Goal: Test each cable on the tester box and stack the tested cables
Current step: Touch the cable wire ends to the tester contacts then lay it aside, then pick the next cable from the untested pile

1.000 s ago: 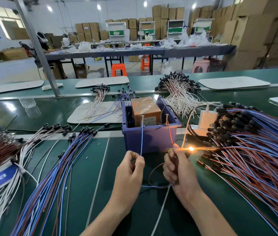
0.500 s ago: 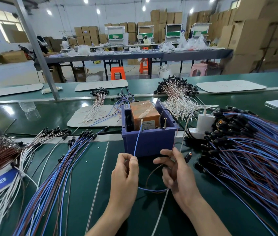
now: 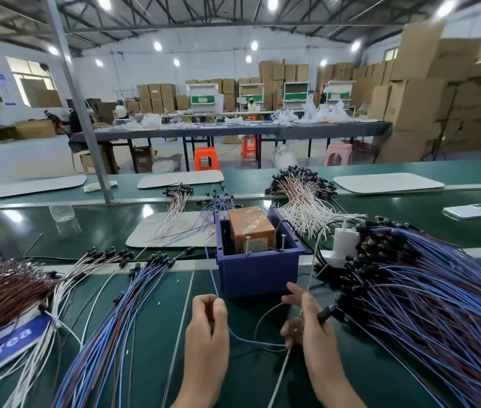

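Note:
A purple tester box [image 3: 258, 275] with an orange block and two upright metal pins stands at the table's middle. My left hand [image 3: 206, 325] pinches the blue wire [image 3: 214, 278] of one cable just in front of the box; the wire's free end rises left of the box, off the pin. My right hand [image 3: 310, 325] holds the same cable's black plug end [image 3: 326, 313], with the brown wire looping between both hands. A fan of blue and brown cables [image 3: 109, 313] lies at the left. A large heap of blue and brown cables [image 3: 427, 295] lies at the right.
A white adapter [image 3: 343, 241] sits right of the box, with a white lead [image 3: 280, 375] running toward me. White cable bundles [image 3: 301, 198] lie behind the box. A phone [image 3: 471, 211] rests at far right. A grey post [image 3: 86, 119] stands at back left.
The plug end glowed while the wires touched the box pins; the light went out. Both hands drew back from the box, and the blue wire came off its pin.

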{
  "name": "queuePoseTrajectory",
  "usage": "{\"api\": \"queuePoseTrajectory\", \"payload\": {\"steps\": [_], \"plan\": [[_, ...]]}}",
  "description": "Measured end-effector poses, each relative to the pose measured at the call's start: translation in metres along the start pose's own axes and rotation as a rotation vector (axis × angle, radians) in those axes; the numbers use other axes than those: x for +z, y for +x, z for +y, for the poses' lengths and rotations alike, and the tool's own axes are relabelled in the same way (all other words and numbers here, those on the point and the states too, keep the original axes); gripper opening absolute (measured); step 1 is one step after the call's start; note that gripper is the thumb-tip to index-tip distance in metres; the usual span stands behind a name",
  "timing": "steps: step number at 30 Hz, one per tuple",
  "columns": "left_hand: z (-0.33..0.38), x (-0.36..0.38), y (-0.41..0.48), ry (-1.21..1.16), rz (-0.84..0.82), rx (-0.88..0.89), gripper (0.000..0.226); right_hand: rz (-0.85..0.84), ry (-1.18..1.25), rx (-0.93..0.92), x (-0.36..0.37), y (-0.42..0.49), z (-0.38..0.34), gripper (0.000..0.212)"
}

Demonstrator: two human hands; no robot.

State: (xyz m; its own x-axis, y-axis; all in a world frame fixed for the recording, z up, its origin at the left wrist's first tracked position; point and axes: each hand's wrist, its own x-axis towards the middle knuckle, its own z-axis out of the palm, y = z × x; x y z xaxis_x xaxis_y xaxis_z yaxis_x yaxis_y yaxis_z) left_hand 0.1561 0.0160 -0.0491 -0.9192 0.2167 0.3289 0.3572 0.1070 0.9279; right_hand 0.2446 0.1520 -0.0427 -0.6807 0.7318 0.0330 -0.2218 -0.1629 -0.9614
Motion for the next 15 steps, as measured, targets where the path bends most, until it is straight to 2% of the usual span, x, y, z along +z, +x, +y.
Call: {"api": "queuePoseTrajectory", "payload": {"steps": [4,6,8,11,13,15], "plan": [[0.002,-0.008,-0.003,0.049,0.052,-0.097,0.011,0.143,-0.146,-0.052,-0.005,-0.011,0.001,0.034],[0.009,-0.012,-0.009,0.155,0.039,-0.068,0.017,0.204,-0.179,-0.084,-0.009,-0.020,-0.003,0.031],[0.024,-0.014,-0.018,0.272,-0.033,0.065,0.024,0.210,-0.179,-0.141,-0.011,-0.030,-0.013,0.031],[0.061,-0.008,-0.034,0.405,-0.288,0.363,0.028,0.159,-0.253,-0.308,-0.009,-0.048,-0.045,0.035],[0.090,-0.001,-0.043,0.423,-0.457,0.526,0.035,0.076,-0.298,-0.440,-0.003,-0.057,-0.073,0.035],[0.119,0.006,-0.047,0.365,-0.586,0.612,0.034,-0.002,-0.377,-0.548,0.004,-0.064,-0.105,0.036]]}}
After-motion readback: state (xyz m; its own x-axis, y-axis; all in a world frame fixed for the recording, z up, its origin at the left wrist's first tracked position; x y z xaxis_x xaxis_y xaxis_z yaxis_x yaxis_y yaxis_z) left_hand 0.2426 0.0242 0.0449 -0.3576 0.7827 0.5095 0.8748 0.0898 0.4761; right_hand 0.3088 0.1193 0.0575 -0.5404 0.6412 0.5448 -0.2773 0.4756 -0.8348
